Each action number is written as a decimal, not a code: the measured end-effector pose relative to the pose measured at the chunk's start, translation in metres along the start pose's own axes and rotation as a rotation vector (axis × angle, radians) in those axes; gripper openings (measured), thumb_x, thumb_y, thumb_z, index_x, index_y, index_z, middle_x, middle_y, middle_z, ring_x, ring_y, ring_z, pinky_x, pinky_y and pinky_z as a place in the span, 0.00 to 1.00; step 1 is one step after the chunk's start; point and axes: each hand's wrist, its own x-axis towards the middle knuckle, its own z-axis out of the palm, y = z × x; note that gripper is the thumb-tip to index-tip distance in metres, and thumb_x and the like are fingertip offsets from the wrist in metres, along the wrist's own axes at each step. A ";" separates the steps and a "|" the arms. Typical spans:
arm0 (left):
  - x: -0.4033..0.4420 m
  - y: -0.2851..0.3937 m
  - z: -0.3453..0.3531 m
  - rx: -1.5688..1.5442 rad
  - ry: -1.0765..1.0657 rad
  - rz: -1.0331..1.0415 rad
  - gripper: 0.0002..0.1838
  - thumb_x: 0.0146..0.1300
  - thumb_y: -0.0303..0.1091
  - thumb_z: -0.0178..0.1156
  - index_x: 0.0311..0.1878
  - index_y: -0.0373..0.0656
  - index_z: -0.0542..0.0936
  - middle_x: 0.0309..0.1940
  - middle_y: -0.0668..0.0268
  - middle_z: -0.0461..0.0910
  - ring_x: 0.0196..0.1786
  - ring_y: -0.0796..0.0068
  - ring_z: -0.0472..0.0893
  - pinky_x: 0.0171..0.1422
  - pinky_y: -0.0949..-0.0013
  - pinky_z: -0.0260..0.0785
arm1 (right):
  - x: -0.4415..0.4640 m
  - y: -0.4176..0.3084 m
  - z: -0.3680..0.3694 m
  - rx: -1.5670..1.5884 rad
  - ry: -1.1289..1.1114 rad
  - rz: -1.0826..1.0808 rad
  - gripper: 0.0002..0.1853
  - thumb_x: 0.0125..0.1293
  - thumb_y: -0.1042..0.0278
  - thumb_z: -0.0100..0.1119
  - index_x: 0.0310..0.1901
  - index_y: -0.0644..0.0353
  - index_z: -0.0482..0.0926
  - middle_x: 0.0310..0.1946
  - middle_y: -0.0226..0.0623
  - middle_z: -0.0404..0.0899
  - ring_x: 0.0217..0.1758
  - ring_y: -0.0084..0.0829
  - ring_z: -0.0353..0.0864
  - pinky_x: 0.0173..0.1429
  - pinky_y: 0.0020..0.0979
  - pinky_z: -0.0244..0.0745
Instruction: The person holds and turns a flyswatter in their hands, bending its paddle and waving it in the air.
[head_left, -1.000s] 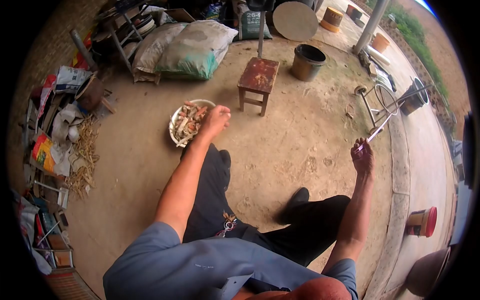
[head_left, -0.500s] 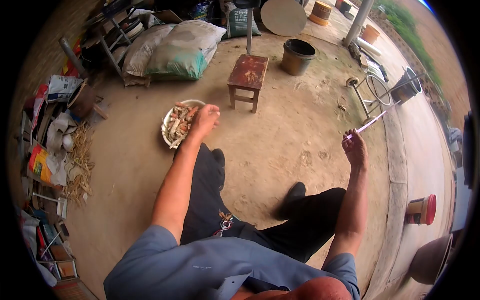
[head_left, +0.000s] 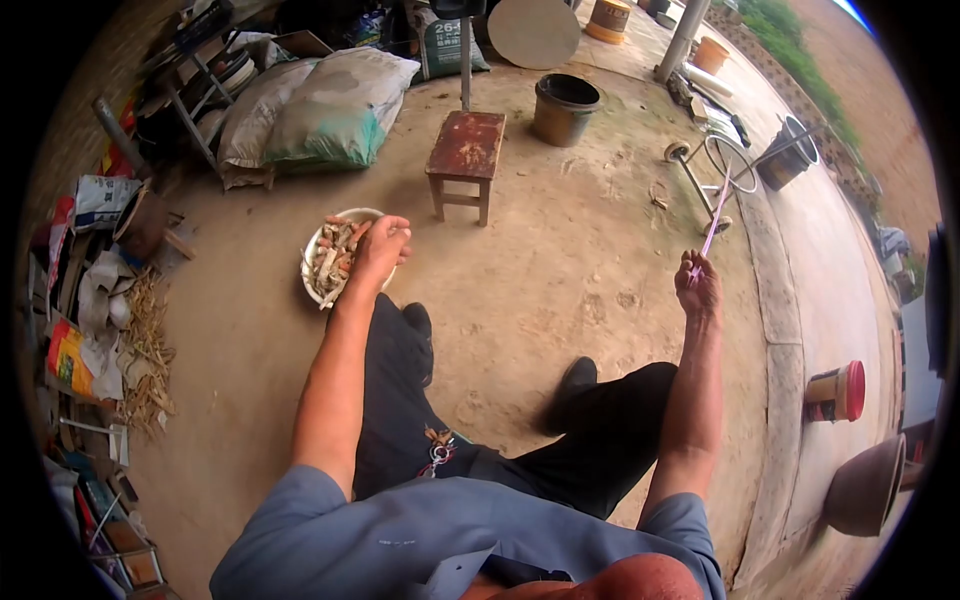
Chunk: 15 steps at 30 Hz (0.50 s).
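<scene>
My left hand [head_left: 380,250] hangs over the right side of a pale bowl [head_left: 308,268]. Its fingers are pressed together; whatever they hold, if anything, is too small to make out. Chunky brown and orange pieces [head_left: 328,262] fill the bowl, which rests on the ground. Out to the right, my right hand [head_left: 698,284] is closed round the lower end of a long, thin pinkish-purple strip [head_left: 715,215], whose far end points up and away from me. The two hands are wide apart.
A small red stool [head_left: 467,145] stands beyond the bowl, with a dark bucket [head_left: 566,112] behind it. Full sacks [head_left: 335,110] lie at the back left. A wheeled metal frame [head_left: 700,190] is beyond my right hand, and a red-lidded tub [head_left: 836,391] lies at the right.
The strip in my right hand has swung from slanting right to nearly upright in the view. The stool, bowl and buckets have shifted left in the view. My left hand remains by the bowl.
</scene>
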 end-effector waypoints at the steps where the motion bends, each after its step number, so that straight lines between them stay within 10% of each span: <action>1: 0.000 0.000 0.000 -0.002 -0.004 0.001 0.16 0.69 0.34 0.55 0.56 0.35 0.74 0.40 0.64 0.78 0.36 0.80 0.78 0.38 0.76 0.71 | 0.000 0.002 0.000 -0.057 0.033 -0.011 0.08 0.70 0.66 0.59 0.42 0.62 0.80 0.36 0.41 0.84 0.31 0.29 0.83 0.30 0.26 0.81; 15: -0.001 0.000 -0.001 -0.011 -0.019 -0.008 0.17 0.69 0.34 0.54 0.56 0.35 0.74 0.36 0.63 0.78 0.32 0.81 0.76 0.35 0.78 0.70 | -0.001 0.009 0.005 -0.175 0.032 0.096 0.07 0.71 0.66 0.58 0.40 0.61 0.78 0.34 0.41 0.84 0.22 0.23 0.78 0.24 0.21 0.77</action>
